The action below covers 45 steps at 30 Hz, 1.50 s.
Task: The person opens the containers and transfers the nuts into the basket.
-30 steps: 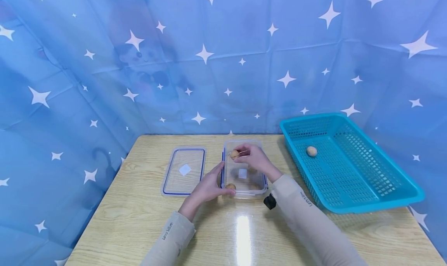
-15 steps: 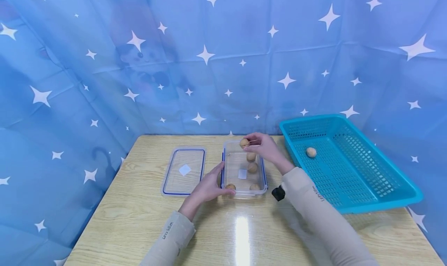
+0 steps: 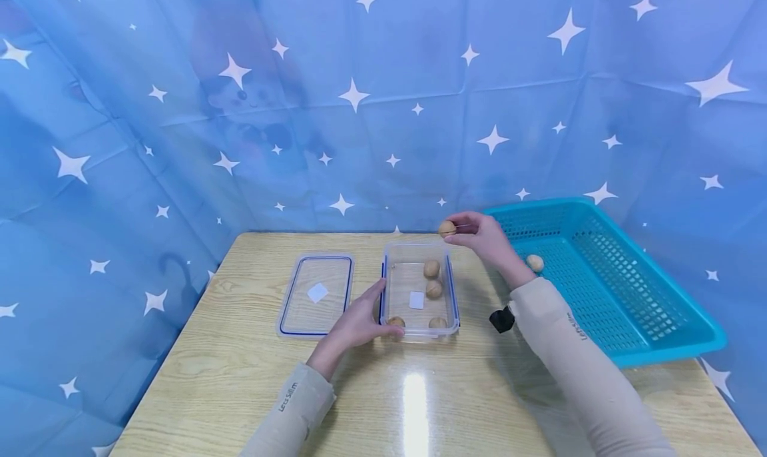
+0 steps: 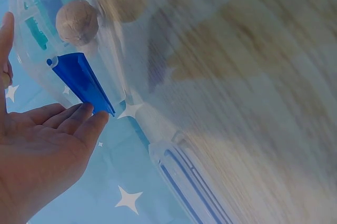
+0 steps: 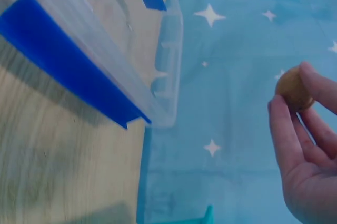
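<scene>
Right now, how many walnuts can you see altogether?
6: one walnut in the right hand, two at the right of the clear box, one in its near-left corner, one near-right, and one in the teal basket. The right sleeve may hide others.

The head view looks forward and down across the bench (image 3: 222,377) to the curtain (image 3: 419,164), while the wrist views, nearer and tipped sideways, look past the left hand (image 4: 47,150) and right hand (image 5: 310,176), all three sharing the box (image 3: 401,280).

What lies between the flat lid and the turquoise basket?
The head view shows the clear box holding four walnuts, the left hand at its side, and the right hand pinching another walnut.
</scene>
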{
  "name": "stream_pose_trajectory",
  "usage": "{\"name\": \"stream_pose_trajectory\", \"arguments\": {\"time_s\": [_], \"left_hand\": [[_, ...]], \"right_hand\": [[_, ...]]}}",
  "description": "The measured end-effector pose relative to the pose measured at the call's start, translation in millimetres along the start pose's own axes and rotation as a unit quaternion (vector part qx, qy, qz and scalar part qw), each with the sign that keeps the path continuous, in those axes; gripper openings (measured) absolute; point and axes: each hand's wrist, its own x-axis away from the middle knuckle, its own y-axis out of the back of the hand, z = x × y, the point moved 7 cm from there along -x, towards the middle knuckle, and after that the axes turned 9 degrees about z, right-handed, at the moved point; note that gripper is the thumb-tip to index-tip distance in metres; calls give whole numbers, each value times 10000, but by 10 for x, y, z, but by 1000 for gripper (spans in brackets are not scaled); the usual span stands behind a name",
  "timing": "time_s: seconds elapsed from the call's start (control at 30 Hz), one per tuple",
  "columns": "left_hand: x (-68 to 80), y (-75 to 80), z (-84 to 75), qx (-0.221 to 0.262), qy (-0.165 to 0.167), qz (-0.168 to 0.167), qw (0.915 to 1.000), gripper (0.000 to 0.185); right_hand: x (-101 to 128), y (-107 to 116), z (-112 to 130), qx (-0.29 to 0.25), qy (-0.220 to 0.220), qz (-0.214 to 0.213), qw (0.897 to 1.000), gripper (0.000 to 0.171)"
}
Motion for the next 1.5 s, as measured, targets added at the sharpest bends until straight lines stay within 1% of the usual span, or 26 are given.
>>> {"name": "stream_pose_trajectory", "arguments": {"time_s": [0.3, 0.63, 0.83, 1.07, 1.27, 1.5], "left_hand": [[15, -4, 24, 22, -11, 1, 10000, 112], [8, -8, 23, 29, -23, 34, 10000, 112], [20, -7, 12, 67, -3, 35, 10000, 112], [24, 4, 7, 88, -6, 16, 10000, 112], [23, 8, -3, 88, -27, 10, 10000, 112], [27, 6, -5, 143, 13, 8, 9999, 112]], "right_hand": [[55, 279, -141, 110, -230, -288, 9993, 49], [223, 679, -233, 440, -208, -812, 9955, 54], [301, 879, -318, 588, -241, -1030, 9926, 56], [357, 984, -483, 668, -367, -1104, 9910, 57], [380, 1020, -668, 570, -573, -1108, 9905, 60], [404, 1056, -908, 636, -713, -1154, 9887, 59]]}}
